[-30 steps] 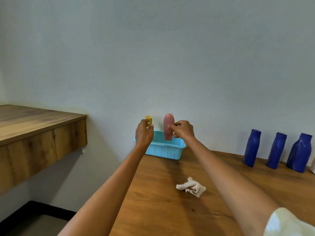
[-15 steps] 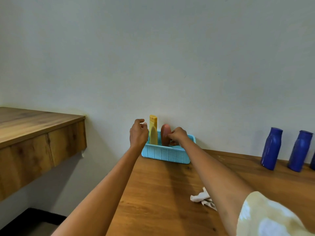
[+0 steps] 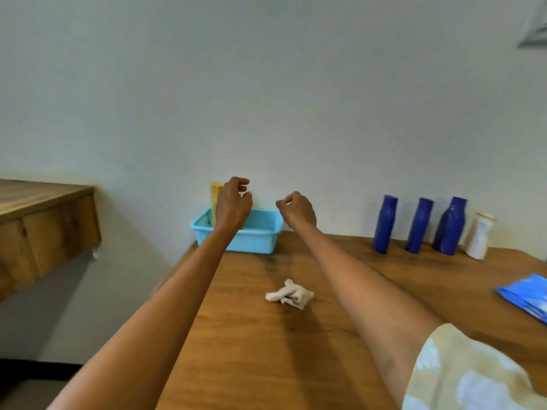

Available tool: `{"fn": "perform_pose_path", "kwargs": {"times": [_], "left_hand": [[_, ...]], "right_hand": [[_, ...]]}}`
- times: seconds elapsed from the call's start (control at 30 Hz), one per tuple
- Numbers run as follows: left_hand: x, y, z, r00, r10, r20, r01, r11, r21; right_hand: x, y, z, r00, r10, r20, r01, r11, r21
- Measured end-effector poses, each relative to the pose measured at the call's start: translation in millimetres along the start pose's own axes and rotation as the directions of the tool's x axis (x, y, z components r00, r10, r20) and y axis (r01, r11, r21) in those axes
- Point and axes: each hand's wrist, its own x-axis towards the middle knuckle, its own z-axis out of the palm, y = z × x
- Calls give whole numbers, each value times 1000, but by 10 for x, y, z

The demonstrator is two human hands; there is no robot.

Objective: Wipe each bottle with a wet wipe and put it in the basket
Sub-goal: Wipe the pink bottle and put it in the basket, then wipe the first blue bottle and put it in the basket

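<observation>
A light blue basket (image 3: 254, 242) stands against the wall at the table's far left. A yellow bottle (image 3: 215, 196) stands upright in its left end, partly hidden behind my left hand (image 3: 233, 202). The pink bottle is out of sight. My left hand hovers over the basket with loosely curled fingers and holds nothing. My right hand (image 3: 296, 210) hangs just right of the basket, also loosely curled and empty. A crumpled white wipe (image 3: 290, 294) lies on the table between my forearms. Three blue bottles (image 3: 384, 227) (image 3: 418, 226) (image 3: 450, 226) and a white bottle (image 3: 479, 236) stand along the wall at right.
A blue wipes pack (image 3: 529, 294) lies at the table's right edge. A wooden shelf (image 3: 44, 208) juts from the wall at left, apart from the table (image 3: 266, 350). A gap down to the floor lies between them.
Both hands let go of the yellow and pink bottles in the basket and lifted away empty. The view has swung right, bringing the white bottle and blue pack into sight.
</observation>
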Motion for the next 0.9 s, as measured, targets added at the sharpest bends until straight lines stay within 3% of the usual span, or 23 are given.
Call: {"fn": "perform_pose_path", "kwargs": {"times": [0.1, 0.17, 0.27, 0.33, 0.43, 0.63, 0.9], "left_hand": [[-225, 193, 296, 997, 24, 80, -27, 999, 41], [-361, 275, 427, 996, 13, 92, -18, 998, 58], [-530, 319, 528, 990, -63, 130, 54, 996, 69], [-620, 315, 539, 983, -110, 149, 95, 990, 104], [-762, 311, 494, 977, -160, 142, 137, 978, 158], [-962, 342, 368, 969, -181, 168, 150, 971, 184], [-943, 493, 583, 961, -121, 250, 96, 989, 111]], "right_hand": [[-257, 232, -344, 989, -34, 142, 39, 999, -34], [-462, 352, -550, 945, -71, 318, 91, 995, -47], [-803, 482, -776, 767, -75, 637, 171, 981, -90], [-978, 560, -819, 701, -66, 710, 209, 971, -116], [-1174, 596, -805, 709, -67, 702, 174, 981, -81], [-1355, 513, -745, 716, -113, 689, 255, 961, -108], [-1241, 712, -1055, 888, -70, 455, 66, 998, 25]]}}
